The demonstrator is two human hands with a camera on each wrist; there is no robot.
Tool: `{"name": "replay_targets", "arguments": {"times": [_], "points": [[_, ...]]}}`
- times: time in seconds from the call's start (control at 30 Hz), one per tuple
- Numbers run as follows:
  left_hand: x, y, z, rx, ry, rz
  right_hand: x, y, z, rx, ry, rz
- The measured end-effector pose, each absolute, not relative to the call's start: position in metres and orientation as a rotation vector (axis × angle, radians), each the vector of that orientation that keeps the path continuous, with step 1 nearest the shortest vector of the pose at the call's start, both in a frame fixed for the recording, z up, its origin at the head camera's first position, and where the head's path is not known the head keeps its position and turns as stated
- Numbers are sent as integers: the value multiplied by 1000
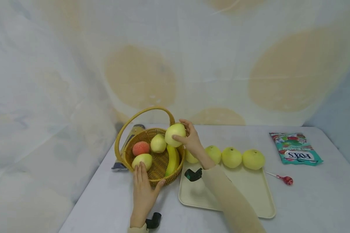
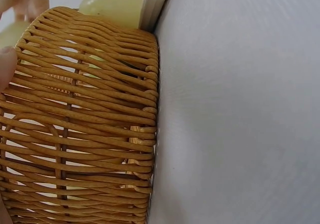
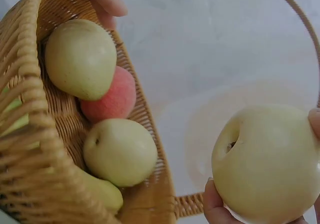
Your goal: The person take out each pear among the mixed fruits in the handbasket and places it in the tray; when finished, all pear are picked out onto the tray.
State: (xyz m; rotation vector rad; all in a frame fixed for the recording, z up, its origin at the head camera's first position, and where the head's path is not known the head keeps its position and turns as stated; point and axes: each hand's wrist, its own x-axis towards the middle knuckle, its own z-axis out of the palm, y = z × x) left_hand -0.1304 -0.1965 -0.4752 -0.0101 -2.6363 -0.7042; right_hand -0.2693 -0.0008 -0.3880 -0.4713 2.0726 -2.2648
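Note:
In the head view, my right hand (image 1: 193, 139) holds a pale yellow-green apple (image 1: 175, 134) over the right rim of a wicker basket (image 1: 155, 177). The fingers and thumb spread around the apple's sides, and the right wrist view shows its dimpled end. My left hand (image 1: 144, 191) grips the basket's near left rim, fingers over the inside and thumb against the outer wall. Those fingertips are close to a yellow-green fruit (image 1: 143, 160). Also inside are a red peach (image 3: 112, 97), another pale green fruit (image 3: 120, 151) and a yellow banana (image 1: 172, 160).
A cream tray (image 1: 245, 194) right of the basket bears several yellow-green round fruits (image 1: 231, 157) along its far edge. Farther right lie a red lollipop (image 1: 287, 180) and a green FOX'S candy bag (image 1: 297, 150). Behind the basket is a dark-and-tan packet (image 1: 137, 128); its arched handle (image 1: 156, 107) stands up.

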Motion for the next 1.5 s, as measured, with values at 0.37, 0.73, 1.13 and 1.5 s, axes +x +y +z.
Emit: {"name": "replay_targets", "arguments": {"times": [0.37,0.73,1.13,1.5], "points": [[-130,-197,-475,-2,-2643,-714,-257,29,-394,-446,2067,-2310],[-133,-202,-473,-4,-2629,-707,-244,44,-408,-404,2051,-2315],[-133,-198,-476,3,-2645,-737,-229,60,-421,-446,2169,-2269],[-131,-196,-476,0,-2631,-745,-215,69,-440,-456,2220,-2160]]}}
